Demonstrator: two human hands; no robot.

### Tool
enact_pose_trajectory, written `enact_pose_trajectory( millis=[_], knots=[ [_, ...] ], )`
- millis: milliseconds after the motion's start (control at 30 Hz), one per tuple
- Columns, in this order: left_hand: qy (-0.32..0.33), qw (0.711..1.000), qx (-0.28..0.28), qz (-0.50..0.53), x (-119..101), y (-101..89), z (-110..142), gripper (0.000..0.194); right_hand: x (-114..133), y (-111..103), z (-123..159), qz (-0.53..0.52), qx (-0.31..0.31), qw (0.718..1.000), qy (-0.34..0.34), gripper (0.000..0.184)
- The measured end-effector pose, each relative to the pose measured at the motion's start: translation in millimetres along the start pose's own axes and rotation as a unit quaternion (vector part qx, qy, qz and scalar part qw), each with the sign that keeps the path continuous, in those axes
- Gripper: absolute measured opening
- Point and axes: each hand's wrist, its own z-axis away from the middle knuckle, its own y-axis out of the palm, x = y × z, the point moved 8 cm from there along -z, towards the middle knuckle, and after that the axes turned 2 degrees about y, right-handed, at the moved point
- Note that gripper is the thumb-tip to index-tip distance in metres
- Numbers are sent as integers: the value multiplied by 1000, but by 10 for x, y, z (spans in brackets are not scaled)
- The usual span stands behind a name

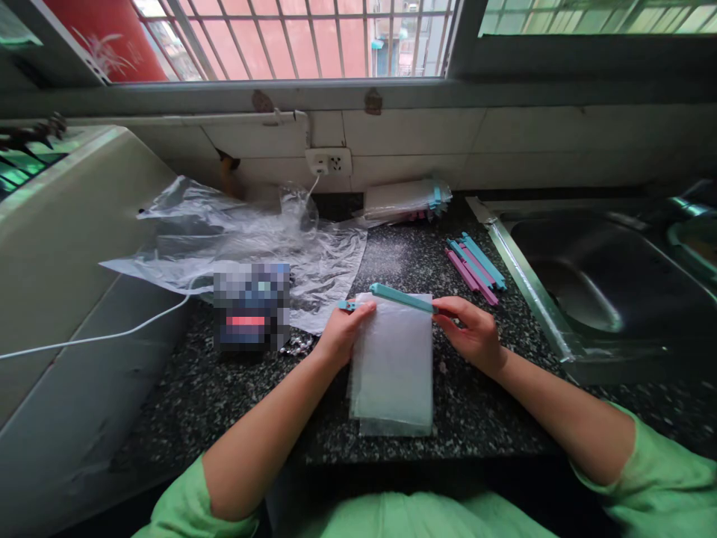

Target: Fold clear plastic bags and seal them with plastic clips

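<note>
A small pile of clear plastic bags (395, 366) lies flat near the counter's front edge. Across its top sits a teal bag sealing clip (403, 298), slightly slanted. My right hand (470, 332) pinches the clip's right end between thumb and fingers. My left hand (340, 334) grips the bags' upper left edge, thumb on top. A short teal end (346, 305) pokes out beyond the left fingers; whether it belongs to the same clip I cannot tell. Several loose teal and pink clips (476, 269) lie to the right, beyond my right hand.
Clear bags with clips (403, 200) are stacked by the wall. Crumpled plastic sheeting (252, 232) spreads at left, behind a pixelated object (249, 306). A white cable (134, 329) crosses the left side. The metal sink (582, 269) is at right.
</note>
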Motion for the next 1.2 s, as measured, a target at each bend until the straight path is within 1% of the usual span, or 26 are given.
enact_pose_trajectory(
  millis=[200, 333, 433, 567, 667, 800, 900, 967, 1033, 1100, 1200],
  knots=[
    [4, 999, -26, -24, -16, -57, -4, 37, 20, 61, -19, 4, 29, 999, -17, 25],
    [8, 999, -27, -36, -52, -55, -4, 36, 12, 93, -23, 3, 40, 999, -23, 23],
    [-1, 1000, -4, -26, -65, -12, -1, 32, 5, 100, -25, 7, 41, 999, -22, 22],
    [-3, 999, 47, -5, -99, 66, 12, 27, -5, 94, -24, 12, 38, 999, -22, 21],
    [5, 997, 74, -1, -133, 107, 23, 28, -29, 91, -18, 20, 36, 999, -18, 21],
    [23, 998, 62, -2, -166, 81, 14, 32, -70, 103, -8, 28, 43, 999, -6, 19],
    [35, 997, 62, -27, -169, 68, 3, 34, -82, 112, -5, 34, 49, 998, 2, 18],
    [52, 996, 47, -54, -184, 34, -7, 36, -87, 115, -5, 40, 51, 998, 9, 17],
    [70, 994, 20, -77, -208, -18, -16, 38, -87, 119, -4, 43, 53, 998, 13, 17],
    [87, 993, 2, -82, -234, -55, -25, 38, -83, 130, 2, 39, 58, 997, 11, 16],
    [111, 991, 3, -71, -278, -63, -32, 34, -115, 160, 17, 18, 77, 996, 30, 16]
  ],
)
